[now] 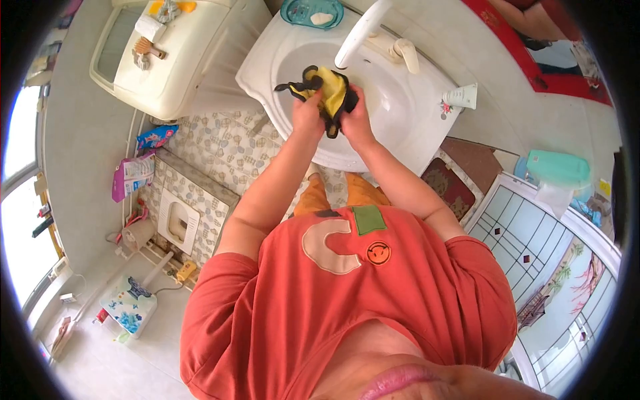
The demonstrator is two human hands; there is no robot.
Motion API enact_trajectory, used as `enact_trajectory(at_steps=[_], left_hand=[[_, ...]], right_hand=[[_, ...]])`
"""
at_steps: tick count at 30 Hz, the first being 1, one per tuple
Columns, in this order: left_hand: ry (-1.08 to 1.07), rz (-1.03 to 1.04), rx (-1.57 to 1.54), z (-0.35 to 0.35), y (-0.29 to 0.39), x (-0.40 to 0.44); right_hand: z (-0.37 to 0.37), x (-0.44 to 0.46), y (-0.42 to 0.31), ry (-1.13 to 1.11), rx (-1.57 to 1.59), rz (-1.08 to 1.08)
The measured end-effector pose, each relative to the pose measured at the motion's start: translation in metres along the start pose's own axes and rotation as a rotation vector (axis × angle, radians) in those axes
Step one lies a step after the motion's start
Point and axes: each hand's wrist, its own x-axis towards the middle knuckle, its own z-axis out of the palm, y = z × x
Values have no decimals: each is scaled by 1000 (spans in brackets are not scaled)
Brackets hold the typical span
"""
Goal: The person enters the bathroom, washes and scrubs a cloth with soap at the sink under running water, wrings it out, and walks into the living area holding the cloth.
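Over the white washbasin (293, 61), a yellow cloth with black edging (331, 93) is bunched up between my two hands. My left hand (309, 115) is closed on its left side, with the thumb on top and a dark end sticking out to the left. Gripping the right side is my right hand (358, 121), its fingers partly hidden by the folds. The white tap spout (355, 41) hangs just beyond the cloth, and I cannot make out any water running from it.
A tap lever (405, 55) and a white tube (461, 97) are on the basin's right side. A teal soap dish (300, 15) sits at the back. Left stands a washing machine (150, 87) with a brush (148, 48) on top. A squat toilet (179, 220) lies lower left.
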Motion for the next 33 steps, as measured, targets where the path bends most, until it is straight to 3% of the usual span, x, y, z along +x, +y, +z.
enact_trajectory(at_steps=[4, 6, 9, 11, 12, 13, 15, 17, 18, 19, 20, 22, 23, 26, 27, 30, 31, 33], left_hand=[[-149, 155, 292, 3, -2, -18], [-226, 150, 370, 2, 14, -20], [-78, 211, 593, 0, 10, -10], [51, 364, 805, -16, -8, 8], [117, 332, 808, -14, -6, 12], [186, 301, 809, -11, -2, 14], [280, 291, 932, -9, -2, 11], [69, 491, 886, -9, -10, 3], [-44, 587, 859, -7, -11, -3], [-210, 710, 974, -7, -9, -8], [-215, 649, 912, -4, -10, -12], [-222, 528, 787, 10, -5, -22], [-91, 334, 684, 16, 5, -24], [37, 163, 566, 2, 17, 0], [-15, 130, 530, 0, 25, 6], [-99, 251, 557, 4, 28, -1], [-63, 480, 637, 2, 21, 3], [23, 338, 680, -7, 10, 8]], right_hand=[[-9, 20, -7, 135, 24, 128], [-16, 21, -11, 41, -30, 165], [-31, 37, -1, -95, -31, 300], [-17, 25, -2, 12, -384, -64], [-7, 17, -4, 72, -557, -250], [2, 10, -11, 19, -375, -334], [2, 6, -21, 31, -398, -207], [-12, 16, -5, 69, -468, -166], [-11, 23, -6, 126, -442, -37], [-16, 24, -8, 117, -133, 122], [-20, 26, -11, 103, 177, 277], [-18, 21, -30, 79, 180, 337], [-17, 19, -35, 67, 181, 366], [-25, 12, -10, -144, -9, 274], [-22, 6, -22, -226, 51, 273], [-28, 9, -24, -342, 122, 393], [-27, 11, -18, -263, 32, 316], [-24, 14, -3, -98, -143, 159]])
